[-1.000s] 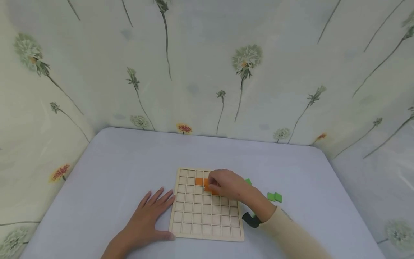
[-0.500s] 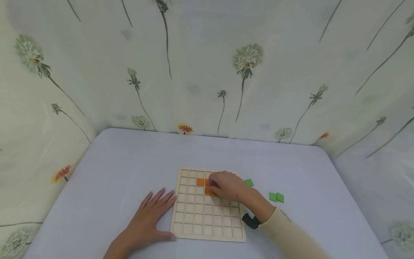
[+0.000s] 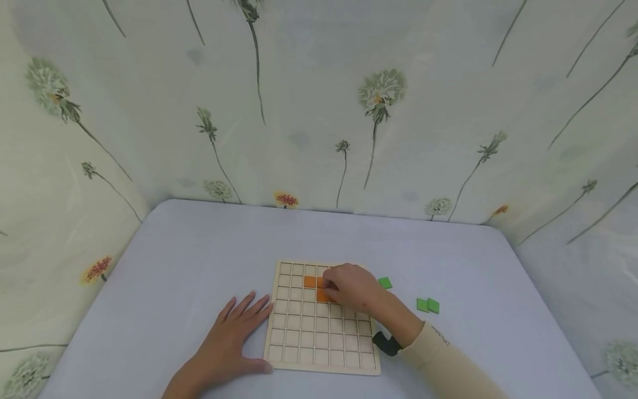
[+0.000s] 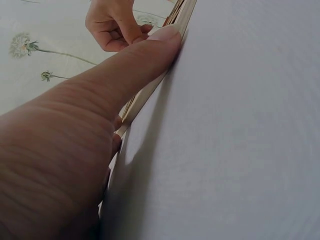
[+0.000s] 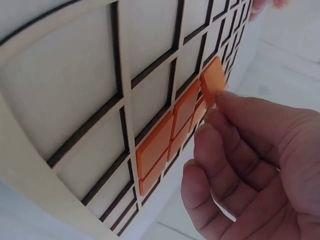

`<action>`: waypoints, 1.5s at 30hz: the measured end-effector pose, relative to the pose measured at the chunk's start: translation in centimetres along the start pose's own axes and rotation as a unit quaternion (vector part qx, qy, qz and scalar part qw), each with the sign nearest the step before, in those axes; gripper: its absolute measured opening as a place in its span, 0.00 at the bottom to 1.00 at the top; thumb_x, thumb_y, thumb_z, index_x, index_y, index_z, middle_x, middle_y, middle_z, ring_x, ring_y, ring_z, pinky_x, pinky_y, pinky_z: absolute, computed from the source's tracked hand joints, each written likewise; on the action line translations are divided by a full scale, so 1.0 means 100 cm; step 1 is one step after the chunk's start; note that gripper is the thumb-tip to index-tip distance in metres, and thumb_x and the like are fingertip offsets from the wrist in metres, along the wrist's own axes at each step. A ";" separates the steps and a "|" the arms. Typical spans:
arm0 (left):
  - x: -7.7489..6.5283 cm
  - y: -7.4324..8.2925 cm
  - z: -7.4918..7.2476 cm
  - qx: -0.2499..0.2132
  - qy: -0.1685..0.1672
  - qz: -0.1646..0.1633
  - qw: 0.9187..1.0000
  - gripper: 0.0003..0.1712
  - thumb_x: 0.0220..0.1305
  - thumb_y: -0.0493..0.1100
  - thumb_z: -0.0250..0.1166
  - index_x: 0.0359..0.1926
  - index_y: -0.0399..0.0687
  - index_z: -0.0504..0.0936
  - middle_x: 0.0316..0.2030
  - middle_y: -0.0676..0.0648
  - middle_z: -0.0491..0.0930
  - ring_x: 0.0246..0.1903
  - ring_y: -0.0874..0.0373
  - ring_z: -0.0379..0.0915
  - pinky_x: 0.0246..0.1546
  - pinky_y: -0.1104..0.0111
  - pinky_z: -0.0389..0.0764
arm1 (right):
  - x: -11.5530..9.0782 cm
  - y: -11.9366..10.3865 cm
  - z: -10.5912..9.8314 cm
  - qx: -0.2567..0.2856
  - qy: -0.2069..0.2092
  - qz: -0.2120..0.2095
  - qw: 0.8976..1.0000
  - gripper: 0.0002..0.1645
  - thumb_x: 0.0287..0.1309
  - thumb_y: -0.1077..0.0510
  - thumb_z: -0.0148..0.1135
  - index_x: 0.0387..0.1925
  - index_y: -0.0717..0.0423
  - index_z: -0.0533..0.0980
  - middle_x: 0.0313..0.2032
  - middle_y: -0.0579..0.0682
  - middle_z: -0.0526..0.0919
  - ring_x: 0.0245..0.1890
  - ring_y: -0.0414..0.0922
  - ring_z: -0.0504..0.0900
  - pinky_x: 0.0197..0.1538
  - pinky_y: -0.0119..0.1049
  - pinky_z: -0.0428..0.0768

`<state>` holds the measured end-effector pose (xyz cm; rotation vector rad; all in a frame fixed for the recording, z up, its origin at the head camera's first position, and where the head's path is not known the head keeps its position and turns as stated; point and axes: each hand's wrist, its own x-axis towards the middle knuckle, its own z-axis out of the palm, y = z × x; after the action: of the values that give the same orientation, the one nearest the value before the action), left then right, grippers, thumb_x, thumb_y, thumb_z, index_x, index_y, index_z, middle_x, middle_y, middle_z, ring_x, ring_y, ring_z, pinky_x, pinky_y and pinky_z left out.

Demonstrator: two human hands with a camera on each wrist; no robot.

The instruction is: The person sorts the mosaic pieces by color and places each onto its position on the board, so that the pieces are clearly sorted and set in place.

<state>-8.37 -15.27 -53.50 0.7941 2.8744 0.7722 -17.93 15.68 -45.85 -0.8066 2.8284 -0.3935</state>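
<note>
A pale wooden grid board (image 3: 307, 321) lies on the table. My left hand (image 3: 226, 339) rests beside it with fingers spread, fingertips at its left edge and the thumb at its near-left corner. Over the upper part of the board, my right hand (image 3: 353, 287) covers some cells. In the right wrist view it pinches a square orange tile (image 5: 214, 80) between thumb and forefinger, tilted against the grid. Several other orange tiles (image 5: 155, 142) lie flat in cells next to it. From the head view, the pinched tile is mostly hidden behind the fingers.
One green tile (image 3: 385, 283) lies just right of the board. Two more green tiles (image 3: 428, 305) sit together farther right. A dark curved object (image 3: 386, 343) is partly under the right forearm. Behind the table (image 3: 199, 244) hangs flower-patterned cloth (image 3: 309, 111).
The head view has shifted slightly. My right hand stays over the orange tiles with barely any movement, and the left hand keeps its place at the board's edge.
</note>
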 end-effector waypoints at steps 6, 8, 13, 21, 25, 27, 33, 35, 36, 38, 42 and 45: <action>0.000 0.001 0.000 0.002 -0.001 -0.002 1.000 0.70 0.42 0.84 0.70 0.81 0.57 0.62 0.81 0.59 0.54 0.82 0.55 0.37 0.80 0.50 0.34 | -0.003 0.002 -0.004 0.004 0.037 0.021 0.999 0.06 0.66 0.57 0.70 0.33 0.45 0.82 0.27 0.35 0.79 0.26 0.35 0.74 0.31 0.31 0.77; 0.000 0.001 0.000 0.004 -0.001 -0.003 1.000 0.70 0.42 0.84 0.70 0.81 0.57 0.62 0.81 0.59 0.53 0.82 0.55 0.37 0.80 0.50 0.34 | -0.004 0.004 -0.006 0.006 0.037 0.020 0.999 0.05 0.67 0.57 0.69 0.33 0.45 0.82 0.26 0.35 0.78 0.26 0.35 0.74 0.31 0.32 0.77; 0.000 0.001 0.000 0.007 -0.004 -0.006 1.000 0.70 0.42 0.84 0.70 0.82 0.58 0.62 0.81 0.59 0.53 0.82 0.55 0.37 0.80 0.51 0.34 | -0.009 0.011 -0.010 0.010 0.030 0.031 0.999 0.06 0.67 0.55 0.69 0.32 0.43 0.81 0.27 0.34 0.77 0.27 0.36 0.74 0.33 0.33 0.77; 0.001 0.004 -0.002 0.008 -0.010 -0.011 1.000 0.70 0.42 0.83 0.70 0.82 0.58 0.62 0.81 0.59 0.53 0.82 0.54 0.37 0.80 0.50 0.34 | -0.023 0.024 -0.019 0.016 0.017 0.072 0.997 0.08 0.67 0.53 0.71 0.32 0.43 0.80 0.26 0.34 0.77 0.29 0.39 0.74 0.35 0.36 0.77; 0.001 0.005 -0.003 0.010 -0.013 -0.015 1.000 0.70 0.42 0.84 0.70 0.82 0.58 0.62 0.81 0.59 0.53 0.82 0.54 0.37 0.80 0.50 0.34 | -0.030 0.030 -0.023 0.018 0.015 0.080 0.997 0.08 0.66 0.53 0.72 0.32 0.44 0.80 0.26 0.35 0.77 0.29 0.40 0.74 0.35 0.36 0.77; 0.001 0.005 -0.003 0.009 -0.014 -0.018 1.000 0.70 0.42 0.84 0.69 0.82 0.58 0.62 0.81 0.59 0.53 0.82 0.54 0.37 0.80 0.51 0.34 | -0.034 0.034 -0.024 0.018 0.017 0.080 0.997 0.07 0.66 0.54 0.71 0.32 0.44 0.80 0.27 0.36 0.78 0.29 0.39 0.74 0.35 0.36 0.78; 0.001 0.003 -0.002 -0.001 -0.008 -0.010 1.000 0.70 0.43 0.85 0.68 0.82 0.58 0.62 0.81 0.59 0.53 0.82 0.54 0.36 0.80 0.51 0.33 | -0.049 0.047 -0.027 0.013 0.023 0.085 0.996 0.06 0.66 0.55 0.71 0.34 0.45 0.81 0.28 0.36 0.79 0.30 0.39 0.75 0.37 0.36 0.78; 0.001 0.003 -0.002 -0.002 -0.007 -0.010 1.000 0.70 0.43 0.85 0.68 0.82 0.58 0.62 0.81 0.59 0.53 0.82 0.54 0.36 0.80 0.51 0.33 | -0.055 0.051 -0.029 0.012 0.021 0.088 0.996 0.06 0.66 0.55 0.71 0.34 0.45 0.81 0.29 0.36 0.79 0.31 0.39 0.75 0.37 0.37 0.78; 0.001 0.003 -0.001 -0.001 -0.007 -0.010 1.000 0.70 0.42 0.85 0.68 0.82 0.58 0.61 0.81 0.59 0.53 0.82 0.54 0.36 0.80 0.51 0.33 | -0.058 0.054 -0.030 0.013 0.021 0.090 0.996 0.05 0.66 0.55 0.71 0.34 0.45 0.81 0.29 0.37 0.79 0.31 0.39 0.75 0.37 0.37 0.78; 0.001 0.003 -0.001 -0.002 -0.005 -0.011 1.000 0.70 0.42 0.84 0.69 0.82 0.58 0.62 0.81 0.59 0.53 0.82 0.54 0.36 0.80 0.51 0.33 | -0.065 0.058 -0.032 0.016 0.018 0.095 0.995 0.05 0.65 0.55 0.71 0.35 0.45 0.80 0.29 0.37 0.79 0.31 0.39 0.75 0.36 0.37 0.78; 0.000 0.004 -0.002 -0.001 0.007 -0.002 1.000 0.69 0.43 0.83 0.70 0.81 0.56 0.63 0.81 0.57 0.55 0.82 0.52 0.40 0.80 0.50 0.35 | -0.078 0.065 -0.034 0.027 0.014 0.103 0.994 0.06 0.65 0.57 0.71 0.34 0.45 0.80 0.29 0.37 0.78 0.31 0.38 0.75 0.35 0.36 0.77; -0.001 0.003 -0.002 -0.001 0.019 0.009 1.000 0.68 0.43 0.83 0.70 0.80 0.54 0.64 0.80 0.55 0.57 0.81 0.50 0.42 0.79 0.48 0.38 | -0.086 0.070 -0.035 0.037 0.009 0.103 0.994 0.05 0.65 0.57 0.70 0.35 0.45 0.80 0.29 0.37 0.78 0.30 0.38 0.74 0.33 0.35 0.77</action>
<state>-8.14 -15.22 -53.15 0.8140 2.9040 0.7993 -14.97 26.80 -43.85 -0.4920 2.8583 -0.4721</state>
